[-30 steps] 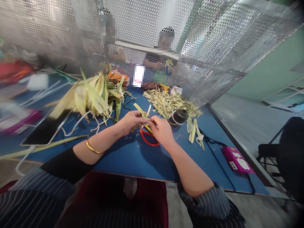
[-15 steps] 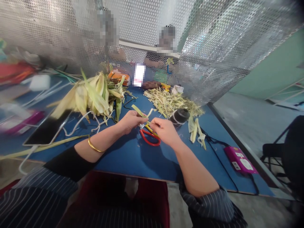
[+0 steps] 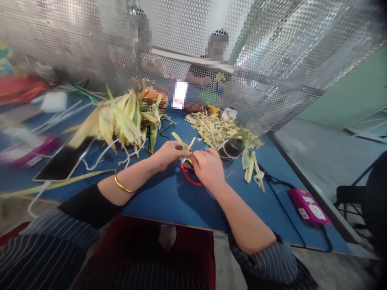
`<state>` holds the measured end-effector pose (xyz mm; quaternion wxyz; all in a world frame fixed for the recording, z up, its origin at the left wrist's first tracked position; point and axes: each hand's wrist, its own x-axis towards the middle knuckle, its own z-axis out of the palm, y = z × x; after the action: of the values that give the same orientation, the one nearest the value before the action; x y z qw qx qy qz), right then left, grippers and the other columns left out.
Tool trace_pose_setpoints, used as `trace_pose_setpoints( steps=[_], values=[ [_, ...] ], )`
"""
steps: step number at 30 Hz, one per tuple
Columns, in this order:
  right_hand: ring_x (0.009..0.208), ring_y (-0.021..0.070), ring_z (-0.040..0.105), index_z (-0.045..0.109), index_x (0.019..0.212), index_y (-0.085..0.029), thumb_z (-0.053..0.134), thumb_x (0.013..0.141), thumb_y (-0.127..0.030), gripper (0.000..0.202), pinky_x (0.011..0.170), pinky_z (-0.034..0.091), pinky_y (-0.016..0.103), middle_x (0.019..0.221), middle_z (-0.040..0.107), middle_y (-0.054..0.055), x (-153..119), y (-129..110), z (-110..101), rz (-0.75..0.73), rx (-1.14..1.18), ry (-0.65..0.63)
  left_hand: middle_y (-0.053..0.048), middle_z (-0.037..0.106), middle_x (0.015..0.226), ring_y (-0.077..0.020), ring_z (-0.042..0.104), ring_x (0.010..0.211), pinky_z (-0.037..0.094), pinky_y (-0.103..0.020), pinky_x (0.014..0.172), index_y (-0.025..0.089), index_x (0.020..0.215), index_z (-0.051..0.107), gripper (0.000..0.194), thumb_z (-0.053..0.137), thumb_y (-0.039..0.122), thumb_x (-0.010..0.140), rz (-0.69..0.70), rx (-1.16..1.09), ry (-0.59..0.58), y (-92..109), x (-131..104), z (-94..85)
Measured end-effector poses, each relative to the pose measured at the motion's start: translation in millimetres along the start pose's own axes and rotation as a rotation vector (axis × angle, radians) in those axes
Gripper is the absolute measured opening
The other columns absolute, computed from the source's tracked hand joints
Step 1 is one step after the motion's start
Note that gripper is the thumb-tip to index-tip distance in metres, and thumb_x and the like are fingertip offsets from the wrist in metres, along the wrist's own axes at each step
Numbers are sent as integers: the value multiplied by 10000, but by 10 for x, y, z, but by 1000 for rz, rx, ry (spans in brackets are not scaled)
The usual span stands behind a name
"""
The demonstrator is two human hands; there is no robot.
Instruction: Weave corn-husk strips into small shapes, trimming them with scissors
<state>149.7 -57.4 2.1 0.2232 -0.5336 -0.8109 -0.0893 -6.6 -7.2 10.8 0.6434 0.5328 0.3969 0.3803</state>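
Note:
Over the middle of the blue table, my left hand (image 3: 171,156) pinches a narrow pale-green corn husk strip (image 3: 179,139), its ends sticking up beyond the fingers. My right hand (image 3: 209,168) is closed at the lower end of that strip, fingertips meeting those of the left; its grip is partly hidden by the back of the hand. Beneath both hands lie scissors (image 3: 188,177) with red handles, partly covered by my right hand. A spool of black thread (image 3: 231,149) stands just right of my right hand.
A heap of corn husks (image 3: 121,117) lies at the left, shredded husk pieces (image 3: 217,129) at the back. A dark tablet-like device (image 3: 65,161) with a white cable is on the left. A magenta box (image 3: 308,205) sits at the right edge, before a perforated screen (image 3: 193,32).
My right hand has turned over the strip's lower end and its index finger is now lifted outward. The left hand keeps its pinch. The whole view has shifted slightly.

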Motion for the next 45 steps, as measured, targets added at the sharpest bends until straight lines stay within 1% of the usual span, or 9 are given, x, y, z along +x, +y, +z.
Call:
trace_pose_setpoints(
  steps=[8, 13, 19, 24, 29, 33, 39, 42, 45],
  values=[
    [569, 154, 477, 533, 637, -200, 430, 900, -211, 282, 830, 348, 322, 549, 561, 12, 12, 3, -127, 2, 52, -60, 49, 391, 428, -42, 218, 381, 106, -263, 434, 131, 627, 646, 156, 748, 250, 616, -71, 61, -64, 16, 39, -13],
    [558, 153, 446, 491, 581, -213, 468, 888, -245, 309, 680, 343, 284, 495, 447, -17, 29, 32, -214, 74, 184, -102, 50, 319, 404, -36, 195, 383, 123, -267, 445, 160, 465, 513, 335, 798, 281, 593, -127, 70, -59, 66, 24, -51],
    [567, 149, 509, 560, 720, -208, 469, 908, -267, 217, 866, 354, 332, 560, 545, -17, 26, 42, -137, 125, 171, -86, -17, 521, 574, -36, 271, 394, 114, -229, 406, 120, 739, 664, 290, 690, 409, 739, -148, -89, -153, 88, 62, -110],
    [653, 156, 571, 597, 814, -197, 461, 913, -257, 178, 956, 328, 340, 719, 668, 20, 8, 18, -36, 89, 136, -10, -8, 540, 609, -44, 340, 435, 180, -212, 419, 123, 720, 628, 319, 664, 437, 758, -90, 41, -166, 38, 55, -104],
    [602, 151, 522, 562, 724, -185, 414, 922, -226, 250, 888, 357, 311, 621, 607, 16, 1, -1, -17, 60, 71, -16, 52, 428, 520, -52, 305, 453, 192, -224, 440, 132, 770, 637, 275, 741, 366, 670, 31, 147, -158, -21, 22, -59],
    [580, 148, 469, 546, 664, -191, 467, 895, -227, 247, 705, 352, 279, 548, 519, -3, 10, -35, -90, 82, 129, -70, 51, 403, 510, -44, 247, 435, 135, -241, 429, 136, 717, 613, 202, 734, 288, 662, -22, 131, -129, -17, 47, -33],
    [564, 122, 434, 549, 615, -187, 514, 860, -243, 254, 586, 293, 263, 535, 494, -19, 12, -11, -173, 193, 371, -110, 60, 330, 473, -41, 189, 424, 90, -256, 431, 135, 680, 604, 204, 746, 281, 668, -95, 90, -138, 20, 65, -73],
    [560, 112, 459, 594, 641, -184, 510, 868, -357, 297, 592, 336, 258, 576, 555, -18, 37, 77, -151, 358, 637, -156, 69, 297, 487, -40, 176, 428, 88, -255, 433, 133, 682, 603, 259, 737, 355, 696, -90, 89, -206, 47, 51, -126],
    [639, 126, 536, 619, 688, -179, 575, 806, -478, 325, 662, 410, 271, 675, 617, 4, 68, 162, -73, 563, 1012, -101, 64, 312, 506, -40, 187, 428, 91, -251, 437, 143, 651, 567, 334, 698, 440, 730, -110, 82, -262, 95, 25, -139]
  ],
)
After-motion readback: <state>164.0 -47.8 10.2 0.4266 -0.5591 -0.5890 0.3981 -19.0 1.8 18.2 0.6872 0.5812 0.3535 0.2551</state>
